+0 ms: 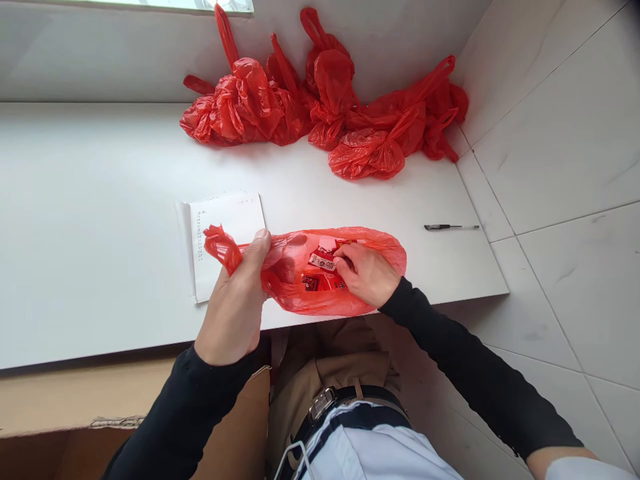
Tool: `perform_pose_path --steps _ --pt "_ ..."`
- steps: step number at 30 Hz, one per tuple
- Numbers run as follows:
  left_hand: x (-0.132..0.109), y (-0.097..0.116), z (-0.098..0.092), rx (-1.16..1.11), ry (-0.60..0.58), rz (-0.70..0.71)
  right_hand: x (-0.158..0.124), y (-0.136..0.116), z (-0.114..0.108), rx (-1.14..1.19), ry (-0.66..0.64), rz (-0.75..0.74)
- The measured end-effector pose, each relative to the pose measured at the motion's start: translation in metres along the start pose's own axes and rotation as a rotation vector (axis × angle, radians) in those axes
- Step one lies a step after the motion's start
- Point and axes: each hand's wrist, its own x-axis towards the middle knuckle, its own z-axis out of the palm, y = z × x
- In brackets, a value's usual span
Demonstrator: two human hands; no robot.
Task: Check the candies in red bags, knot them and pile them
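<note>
Gripping, left hand (231, 300): fingers closed round neck of red bag (313, 305), by surface (100, 253) front edge.
Right hand (370, 275): nearer; fingertips almost together, pinch I can't confirm.
White-labelled packet (322, 261): inside, left of those fingertips, long axis slightly skewed to edge.

Bright, soft light; washed-out pane (235, 5) at top left.
The white tabletop (100, 220) is evenly lit; shade deepens inside the cardboard box (50, 400) below. Faint highlights streak the held red bag (295, 301); writing (199, 237) on the notepad (233, 223) is too small to read.
</note>
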Motion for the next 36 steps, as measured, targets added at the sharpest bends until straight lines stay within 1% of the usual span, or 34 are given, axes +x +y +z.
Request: perform_pose_path --steps 3,7,12,16,18,22,25,28,30,31,33,34,35,36 --pt "0.001 -0.002 0.000 0.006 -0.014 0.001 0.002 0.005 -0.004 0.049 -0.019 0.024" --pt "0.002 -0.003 -0.001 0.001 -0.039 0.013 0.005 0.007 -0.003 0.040 -0.047 0.038" --pt "0.001 -0.001 -0.001 0.002 -0.049 -0.009 0.003 0.011 -0.008 0.029 0.014 0.046" --pt "0.001 -0.002 -0.001 -0.014 -0.061 0.012 0.001 0.009 -0.012 -0.011 0.044 0.021" --pt "0.001 -0.002 -0.001 -0.022 -0.073 0.025 0.003 0.007 -0.010 -0.036 0.052 0.003" --pt "0.000 -0.002 -0.001 -0.031 -0.093 0.031 0.008 0.006 0.001 -0.073 0.056 -0.030" --pt "-0.001 -0.003 -0.001 -0.023 -0.071 0.025 0.012 0.009 0.006 -0.042 0.056 -0.057" --pt "-0.001 -0.003 0.000 -0.033 -0.066 0.017 0.011 0.010 0.004 0.046 0.076 -0.064" --pt "0.000 -0.003 0.001 -0.042 -0.069 0.018 0.009 0.008 -0.001 0.192 0.069 -0.004" --pt "0.000 -0.003 0.001 -0.045 -0.067 0.017 0.007 0.008 -0.003 0.295 0.036 0.057" --pt "0.000 -0.002 0.002 -0.043 -0.054 0.008 0.003 0.007 -0.005 0.478 -0.073 0.201" --pt "0.000 -0.002 0.002 -0.042 -0.044 -0.002 0.001 0.007 -0.005 0.514 -0.125 0.253" --pt "0.000 -0.001 0.002 -0.043 -0.036 -0.013 -0.002 0.007 -0.004 0.494 -0.159 0.274" --pt "0.000 -0.001 0.002 -0.045 -0.028 -0.024 -0.004 0.007 -0.004 0.427 -0.169 0.265"
